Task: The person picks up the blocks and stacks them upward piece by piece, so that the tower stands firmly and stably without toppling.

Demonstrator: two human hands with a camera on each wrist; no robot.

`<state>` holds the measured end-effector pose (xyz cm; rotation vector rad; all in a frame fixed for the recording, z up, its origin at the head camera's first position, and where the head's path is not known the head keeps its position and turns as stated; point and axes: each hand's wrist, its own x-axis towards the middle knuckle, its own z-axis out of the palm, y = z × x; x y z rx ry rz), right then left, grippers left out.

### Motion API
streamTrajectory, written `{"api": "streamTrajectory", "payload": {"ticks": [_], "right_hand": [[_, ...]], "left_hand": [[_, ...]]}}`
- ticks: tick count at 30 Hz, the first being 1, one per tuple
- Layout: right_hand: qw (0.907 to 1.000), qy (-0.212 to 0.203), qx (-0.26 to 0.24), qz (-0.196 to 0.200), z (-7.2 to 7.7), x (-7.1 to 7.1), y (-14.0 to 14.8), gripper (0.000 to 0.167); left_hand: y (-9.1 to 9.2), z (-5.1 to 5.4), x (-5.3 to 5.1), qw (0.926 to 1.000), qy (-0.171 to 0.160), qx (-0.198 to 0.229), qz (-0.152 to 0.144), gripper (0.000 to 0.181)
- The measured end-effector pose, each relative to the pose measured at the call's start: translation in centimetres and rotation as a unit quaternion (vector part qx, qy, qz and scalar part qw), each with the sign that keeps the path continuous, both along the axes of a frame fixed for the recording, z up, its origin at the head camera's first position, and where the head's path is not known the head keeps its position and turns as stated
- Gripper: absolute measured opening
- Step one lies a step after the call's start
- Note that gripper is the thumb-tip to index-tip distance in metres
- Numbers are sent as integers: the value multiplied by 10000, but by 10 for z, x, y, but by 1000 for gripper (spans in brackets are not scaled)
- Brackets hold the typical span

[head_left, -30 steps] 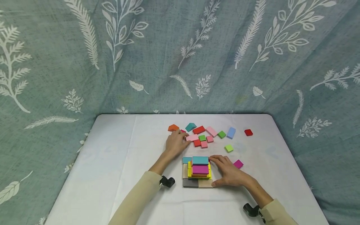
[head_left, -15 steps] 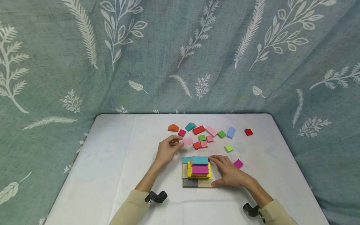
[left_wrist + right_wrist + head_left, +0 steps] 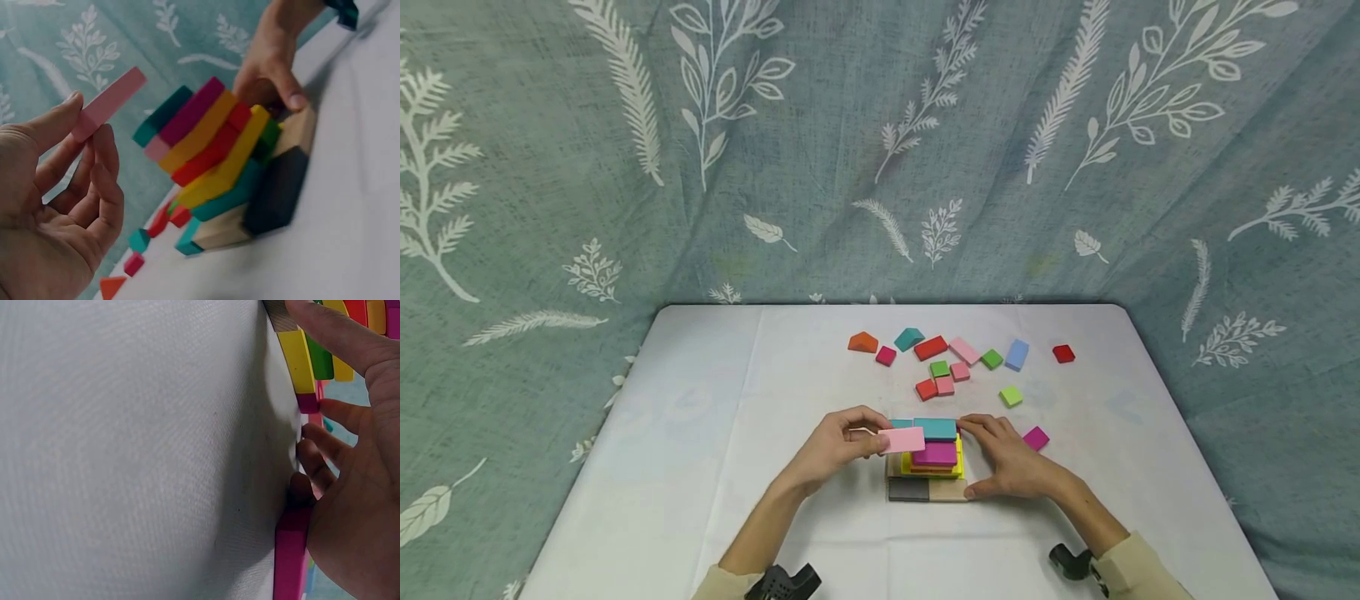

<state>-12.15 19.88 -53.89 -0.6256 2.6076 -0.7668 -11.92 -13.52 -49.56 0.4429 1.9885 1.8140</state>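
Note:
A flat pink block is pinched between thumb and fingers of my left hand. It is held in the air at the left of a layered stack of coloured blocks. The left wrist view shows the pink block tilted, apart from the stack. A teal block and a magenta block lie on top. My right hand rests against the stack's right side. Its thumb touches the beige base block, while a fingertip meets a magenta block farther back.
Loose blocks in several colours lie behind the stack, among them an orange one, a blue one and a dark red one. A magenta block lies beside my right hand. A leaf-patterned curtain hangs behind the white table.
My left hand has taken the pink block from the loose pieces and brought it nearer, to the stack's left side. My right hand has stayed in place.

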Motion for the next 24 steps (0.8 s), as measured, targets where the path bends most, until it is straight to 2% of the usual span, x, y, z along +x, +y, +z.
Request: {"api": "streamTrajectory", "payload": {"ticks": [4, 8, 15, 24], "right_hand": [[10000, 39, 33, 12, 0, 0, 0, 107], [10000, 50, 23, 36, 0, 0, 1, 107], [10000, 12, -9, 23, 1, 1, 0, 107], [9999, 64, 39, 83, 1, 0, 1, 107]], "left_hand": [[4, -7, 3, 9995, -259, -118, -160, 26], [11, -11, 4, 9987, -403, -264, -190, 27], [19, -14, 3, 9984, -392, -411, -49, 29], [24, -16, -1, 9985, -372, -399, 23, 38]]}}
